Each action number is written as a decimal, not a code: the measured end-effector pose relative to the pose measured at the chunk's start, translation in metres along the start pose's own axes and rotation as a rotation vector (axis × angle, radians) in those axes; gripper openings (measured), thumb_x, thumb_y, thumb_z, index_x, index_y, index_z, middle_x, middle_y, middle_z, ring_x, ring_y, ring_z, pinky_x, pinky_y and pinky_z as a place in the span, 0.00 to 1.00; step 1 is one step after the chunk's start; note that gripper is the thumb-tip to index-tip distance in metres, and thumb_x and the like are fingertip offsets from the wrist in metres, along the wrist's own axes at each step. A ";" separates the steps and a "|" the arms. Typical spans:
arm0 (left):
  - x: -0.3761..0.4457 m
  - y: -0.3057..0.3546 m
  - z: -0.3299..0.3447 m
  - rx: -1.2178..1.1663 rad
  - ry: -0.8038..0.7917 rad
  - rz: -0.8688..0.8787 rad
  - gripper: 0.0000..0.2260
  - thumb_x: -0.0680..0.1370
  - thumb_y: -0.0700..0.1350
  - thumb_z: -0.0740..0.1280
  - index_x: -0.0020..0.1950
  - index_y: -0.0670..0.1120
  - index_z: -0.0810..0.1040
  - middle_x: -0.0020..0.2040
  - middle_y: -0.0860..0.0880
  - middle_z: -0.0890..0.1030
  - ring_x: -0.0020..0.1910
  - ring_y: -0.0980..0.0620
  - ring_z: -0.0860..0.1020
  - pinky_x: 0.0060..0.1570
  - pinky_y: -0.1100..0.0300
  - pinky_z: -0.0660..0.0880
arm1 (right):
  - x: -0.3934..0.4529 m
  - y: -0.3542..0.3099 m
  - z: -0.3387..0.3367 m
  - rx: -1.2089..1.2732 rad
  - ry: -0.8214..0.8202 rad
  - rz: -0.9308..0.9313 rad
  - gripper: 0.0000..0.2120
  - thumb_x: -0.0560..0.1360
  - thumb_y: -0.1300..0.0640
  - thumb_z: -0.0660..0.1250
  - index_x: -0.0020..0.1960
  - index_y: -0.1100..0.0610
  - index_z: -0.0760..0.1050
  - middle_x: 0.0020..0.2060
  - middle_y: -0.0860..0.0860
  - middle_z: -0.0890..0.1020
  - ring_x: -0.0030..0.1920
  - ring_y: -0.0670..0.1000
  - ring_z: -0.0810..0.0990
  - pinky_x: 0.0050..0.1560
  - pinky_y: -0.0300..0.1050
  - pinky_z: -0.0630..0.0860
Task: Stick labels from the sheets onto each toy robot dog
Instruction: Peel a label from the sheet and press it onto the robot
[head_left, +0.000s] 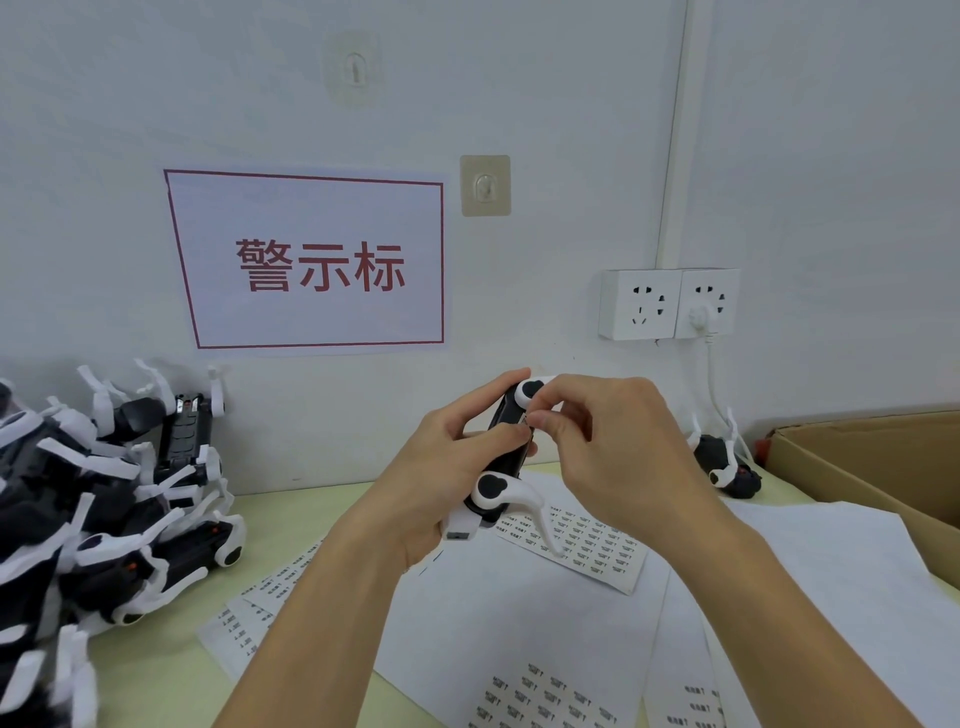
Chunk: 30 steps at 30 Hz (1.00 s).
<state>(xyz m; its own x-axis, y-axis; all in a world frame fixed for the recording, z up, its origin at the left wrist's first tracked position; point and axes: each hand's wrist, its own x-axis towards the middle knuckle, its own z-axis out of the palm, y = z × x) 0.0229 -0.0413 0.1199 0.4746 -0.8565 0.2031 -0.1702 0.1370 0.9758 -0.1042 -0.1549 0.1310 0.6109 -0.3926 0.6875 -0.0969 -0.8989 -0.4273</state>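
Closest to the camera, label sheets (524, 634) are lying overlapped on the pale green table (171, 670), with one strip of printed labels (587, 545) sitting right under the hands. Above that, the left hand (441, 467) is gripping a black-and-white toy robot dog (506, 457) from the side, fingers curled round its body and holding it up off the table. The right hand (613, 447) is pinching at the dog's body with thumb and forefinger (the label itself is too tiny to make out). A pile of toy dogs (104, 509) is sitting at the left, and another dog (727, 462) is lying by a cardboard box (878, 467) on the right. At the back, a red-bordered sign (317, 265) and wall sockets (670, 304) are hanging on the wall.
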 end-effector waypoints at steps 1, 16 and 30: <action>0.000 0.000 0.000 -0.002 0.002 -0.002 0.19 0.80 0.45 0.69 0.61 0.70 0.79 0.50 0.44 0.86 0.44 0.48 0.83 0.47 0.48 0.77 | 0.000 -0.001 0.001 -0.005 0.003 -0.003 0.08 0.78 0.56 0.68 0.42 0.46 0.81 0.27 0.31 0.75 0.30 0.43 0.72 0.35 0.42 0.64; -0.004 0.006 0.005 -0.010 0.082 -0.013 0.19 0.78 0.43 0.69 0.58 0.69 0.81 0.51 0.40 0.85 0.41 0.44 0.80 0.42 0.50 0.77 | -0.003 -0.009 0.009 -0.162 0.125 -0.014 0.05 0.77 0.54 0.69 0.43 0.47 0.82 0.26 0.39 0.72 0.30 0.45 0.69 0.34 0.43 0.64; -0.006 0.011 0.006 0.039 0.104 0.017 0.19 0.78 0.44 0.69 0.58 0.71 0.80 0.50 0.41 0.85 0.41 0.46 0.80 0.46 0.50 0.78 | -0.005 -0.015 0.012 -0.157 0.223 0.051 0.05 0.76 0.53 0.70 0.45 0.45 0.84 0.32 0.43 0.81 0.34 0.51 0.76 0.35 0.45 0.72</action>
<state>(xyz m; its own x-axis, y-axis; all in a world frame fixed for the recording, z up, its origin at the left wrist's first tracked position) 0.0131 -0.0372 0.1288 0.5582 -0.7975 0.2291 -0.2120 0.1299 0.9686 -0.0962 -0.1373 0.1273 0.4159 -0.4554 0.7872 -0.2543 -0.8893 -0.3802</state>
